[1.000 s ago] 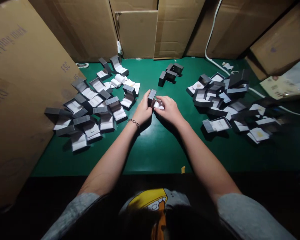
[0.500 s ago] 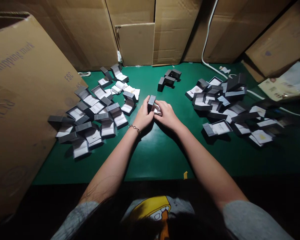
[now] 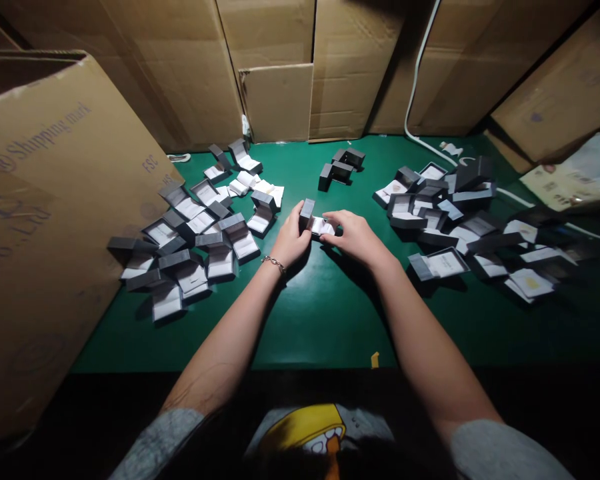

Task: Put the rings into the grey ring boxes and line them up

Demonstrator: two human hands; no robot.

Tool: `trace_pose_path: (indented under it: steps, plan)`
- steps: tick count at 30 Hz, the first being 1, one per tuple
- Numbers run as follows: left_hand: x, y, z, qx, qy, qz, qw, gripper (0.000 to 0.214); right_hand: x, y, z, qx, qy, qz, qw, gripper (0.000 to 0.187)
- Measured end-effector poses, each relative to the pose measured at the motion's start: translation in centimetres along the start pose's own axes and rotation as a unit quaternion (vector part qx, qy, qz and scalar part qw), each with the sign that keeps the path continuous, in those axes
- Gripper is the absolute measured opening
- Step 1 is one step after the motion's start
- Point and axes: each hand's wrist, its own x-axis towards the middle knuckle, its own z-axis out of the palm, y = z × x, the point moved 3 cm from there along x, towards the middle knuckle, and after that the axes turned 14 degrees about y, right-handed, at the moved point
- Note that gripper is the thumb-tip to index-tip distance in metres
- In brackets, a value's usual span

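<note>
Open grey ring box (image 3: pixel 307 213), held by left hand (image 3: pixel 291 239), right hand (image 3: pixel 355 237) seemingly touching its white insert (image 3: pixel 323 227)

- Grey jewellery box (image 3: pixel 313 221): partly hidden behind the left hand (image 3: pixel 291 239), its contents too small to tell.
- Printed sheet (image 3: pixel 573 175): cut off by the right edge, print too small to read.
- Shirt graphic (image 3: pixel 300 430): cut off by the bottom edge.

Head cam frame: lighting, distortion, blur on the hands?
Head view: wide-angle distortion leans the cardboard box at left; soft glare on the green mat; left hand and right hand show no strong blur, shadows beneath them; bottom edge dark.
</note>
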Motion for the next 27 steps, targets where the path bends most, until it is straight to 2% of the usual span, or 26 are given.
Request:
trace_pose_path:
  steps: [4,10,14,27]
  plan:
    - [-0.1,0.2,-0.1,0.014,0.000,-0.008,1.000,0.065,0.0,-0.3,0.2,0.004,0.011,-0.011,1.000,0.030]
    - [-0.1,0.0,-0.2,0.003,-0.001,-0.009,1.000,0.065,0.0,0.2,1.0,0.038,0.038,-0.001,0.999,0.026]
    - [-0.1,0.1,-0.2,0.000,0.005,-0.019,1.000,0.064,0.1,0.2,1.4,0.046,0.047,0.004,0.998,0.025]
    - [0.1,-0.3,-0.1,-0.006,-0.006,-0.006,1.000,0.066,-0.1,0.3,1.4,0.067,0.021,-0.002,0.998,0.031]
